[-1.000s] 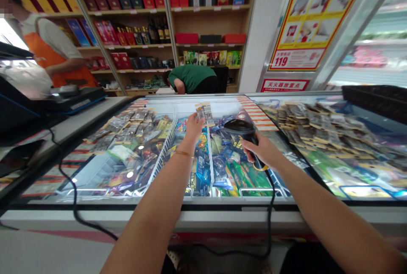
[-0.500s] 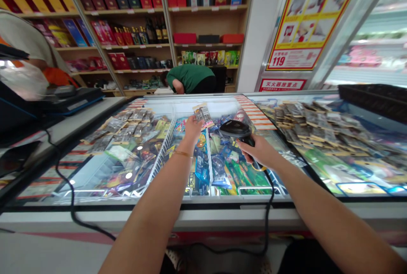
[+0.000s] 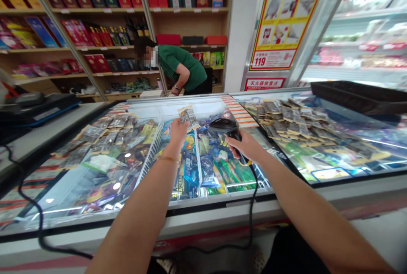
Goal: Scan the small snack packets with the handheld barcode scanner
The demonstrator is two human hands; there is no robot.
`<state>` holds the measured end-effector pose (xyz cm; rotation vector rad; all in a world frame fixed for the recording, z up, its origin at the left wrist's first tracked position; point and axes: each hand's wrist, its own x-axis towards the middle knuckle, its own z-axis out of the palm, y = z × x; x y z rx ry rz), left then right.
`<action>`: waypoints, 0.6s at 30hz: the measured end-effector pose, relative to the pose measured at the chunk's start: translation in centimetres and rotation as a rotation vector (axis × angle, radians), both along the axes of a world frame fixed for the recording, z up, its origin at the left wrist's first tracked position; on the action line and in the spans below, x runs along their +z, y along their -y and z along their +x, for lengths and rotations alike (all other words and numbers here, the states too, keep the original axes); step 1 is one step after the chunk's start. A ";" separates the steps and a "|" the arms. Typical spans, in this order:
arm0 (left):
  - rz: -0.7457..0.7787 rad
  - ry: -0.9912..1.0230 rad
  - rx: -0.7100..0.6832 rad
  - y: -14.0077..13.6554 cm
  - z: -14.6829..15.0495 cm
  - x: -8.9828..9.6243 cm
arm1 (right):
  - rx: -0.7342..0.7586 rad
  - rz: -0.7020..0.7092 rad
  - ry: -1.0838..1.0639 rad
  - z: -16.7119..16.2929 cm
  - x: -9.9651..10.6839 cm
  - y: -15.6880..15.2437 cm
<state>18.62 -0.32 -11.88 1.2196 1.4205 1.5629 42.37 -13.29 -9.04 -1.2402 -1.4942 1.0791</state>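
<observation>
My left hand (image 3: 179, 131) grips a small flat packet (image 3: 188, 117) by its near edge, above the glass top of a chest freezer (image 3: 219, 204). In my right hand (image 3: 246, 146) is a black handheld barcode scanner (image 3: 225, 127), its head tilted toward the packet and its cord hanging down over the freezer's front. Packet and scanner are apart, with a short gap between them. Through the glass show colourful wrapped frozen goods (image 3: 187, 168) in white wire baskets. What is printed on the packet is too small to read.
Similar packets lie in piles on the glass at left (image 3: 108, 132) and right (image 3: 292, 123). A black tray (image 3: 359, 96) rests at the far right. A black device (image 3: 41, 106) stands on the left counter. Behind the freezer, a person in green (image 3: 181, 68) bends over before shelves.
My view has swung to the right, so most things appear further left. The person in green has raised their upper body. Both hands keep hold of the packet and the scanner.
</observation>
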 end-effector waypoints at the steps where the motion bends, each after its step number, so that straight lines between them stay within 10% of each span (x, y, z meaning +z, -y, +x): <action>1: 0.002 -0.014 0.021 0.3 0.2 0.2 | -0.018 0.001 -0.046 0.2 0.1 -0.1; 11: -0.173 0.175 -0.066 2.2 6.3 3.2 | -0.187 0.023 -0.178 7.0 3.5 2.3; 18: -0.212 0.384 -0.385 0.7 19.2 6.4 | -0.459 0.061 -0.205 16.0 5.6 5.2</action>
